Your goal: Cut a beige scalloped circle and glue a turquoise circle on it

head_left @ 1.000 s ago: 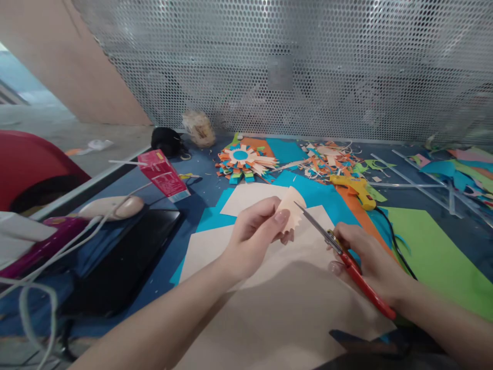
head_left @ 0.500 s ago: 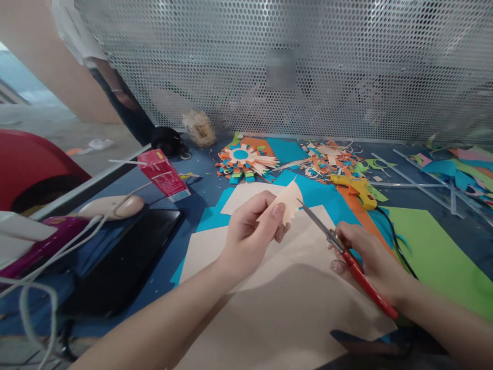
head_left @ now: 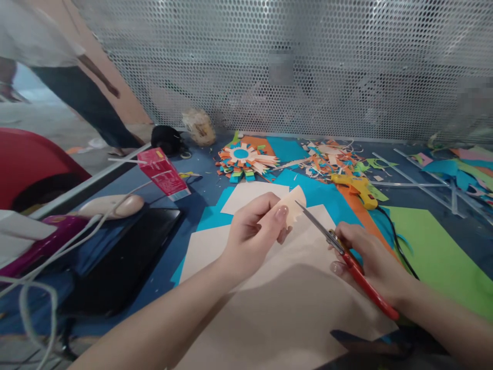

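Between thumb and fingers, my left hand pinches a small cream paper piece with a jagged cut edge. My right hand is closed around the red handles of a pair of scissors. The blades point up and left, their tips at the paper's right edge; whether they touch it I cannot tell. Under both hands lie large pale sheets over blue paper. Past my left hand stands a layered paper flower with a blue centre.
A yellow glue gun and paper scraps lie beyond my right hand, green paper to its right. On the left are a black phone-like slab, a pink drink carton and white cables. A person stands behind.
The paper piece has turned slightly in my left hand, and the scissor tips have shifted a little left against its edge. The person in the background has moved further into view.
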`<state>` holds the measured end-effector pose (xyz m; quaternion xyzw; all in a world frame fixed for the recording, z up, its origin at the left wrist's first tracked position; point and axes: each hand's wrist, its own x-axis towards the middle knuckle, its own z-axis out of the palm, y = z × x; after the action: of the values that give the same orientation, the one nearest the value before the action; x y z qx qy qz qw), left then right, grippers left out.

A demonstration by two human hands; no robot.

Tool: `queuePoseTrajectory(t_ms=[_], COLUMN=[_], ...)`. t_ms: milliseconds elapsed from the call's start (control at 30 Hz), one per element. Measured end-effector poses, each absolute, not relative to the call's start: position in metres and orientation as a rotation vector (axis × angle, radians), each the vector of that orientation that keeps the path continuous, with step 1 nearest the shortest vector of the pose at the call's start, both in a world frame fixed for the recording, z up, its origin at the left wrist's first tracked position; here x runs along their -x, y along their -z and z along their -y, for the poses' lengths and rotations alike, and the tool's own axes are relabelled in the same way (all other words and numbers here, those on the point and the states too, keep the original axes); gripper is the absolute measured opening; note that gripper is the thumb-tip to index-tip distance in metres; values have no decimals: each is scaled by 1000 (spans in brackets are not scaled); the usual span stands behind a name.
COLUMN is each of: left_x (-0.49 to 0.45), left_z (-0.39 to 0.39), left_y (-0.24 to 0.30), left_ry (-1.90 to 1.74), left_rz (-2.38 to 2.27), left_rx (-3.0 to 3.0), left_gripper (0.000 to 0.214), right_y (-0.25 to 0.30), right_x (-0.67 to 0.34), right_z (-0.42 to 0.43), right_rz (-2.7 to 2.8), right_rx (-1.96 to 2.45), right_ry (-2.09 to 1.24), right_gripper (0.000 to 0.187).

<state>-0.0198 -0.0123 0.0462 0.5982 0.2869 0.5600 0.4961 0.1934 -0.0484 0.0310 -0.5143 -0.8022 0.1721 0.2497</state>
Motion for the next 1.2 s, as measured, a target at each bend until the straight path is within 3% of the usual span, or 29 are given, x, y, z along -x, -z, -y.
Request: queuePoseTrajectory(t_ms=[1200], left_x=[17], left_z=[12], left_y=[-48], left_ry=[-1347], left_rz=[-557], left_rx=[-1378], left_gripper=[32], right_y=[-29], right_x=[-196], right_z=[48], right_rz=[2180], right_rx=[1432], right_ry=[-530], right_gripper=[29])
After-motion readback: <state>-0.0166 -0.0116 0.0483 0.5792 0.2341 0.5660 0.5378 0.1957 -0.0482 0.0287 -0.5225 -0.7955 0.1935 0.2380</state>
